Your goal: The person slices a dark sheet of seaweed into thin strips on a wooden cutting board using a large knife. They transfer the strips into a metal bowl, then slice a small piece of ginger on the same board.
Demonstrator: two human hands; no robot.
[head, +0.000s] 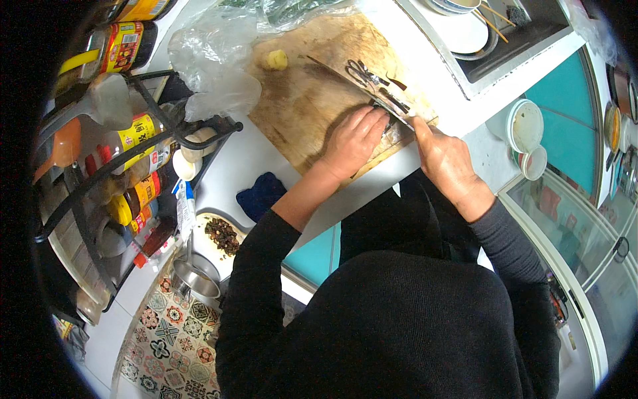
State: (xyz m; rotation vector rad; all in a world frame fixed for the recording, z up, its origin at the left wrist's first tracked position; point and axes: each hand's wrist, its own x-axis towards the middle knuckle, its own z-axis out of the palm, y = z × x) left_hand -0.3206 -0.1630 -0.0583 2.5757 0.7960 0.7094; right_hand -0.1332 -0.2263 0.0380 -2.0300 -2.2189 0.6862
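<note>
A worn wooden cutting board [299, 104] lies on the white counter. My right hand [446, 162] grips the handle end of a long knife [349, 82], whose blade runs up and left across the board. Bent over dark food near the board's lower right edge, my left hand [356, 139] has its fingertips close to the blade; the food is mostly hidden under the fingers. Beyond the blade lie thin dark cut strips [366, 75], some shiny. A yellow peeled chunk of food [277, 60] rests near the board's upper left.
Clear plastic bags [214, 60] overlap the board's upper left. A black rack [149, 144] holds bottles and jars at left. A dark blue cloth [261, 195] and a plate of chopped dark pieces [204, 219] lie nearer me. At upper right, a sink [523, 55] holds dishes and chopsticks.
</note>
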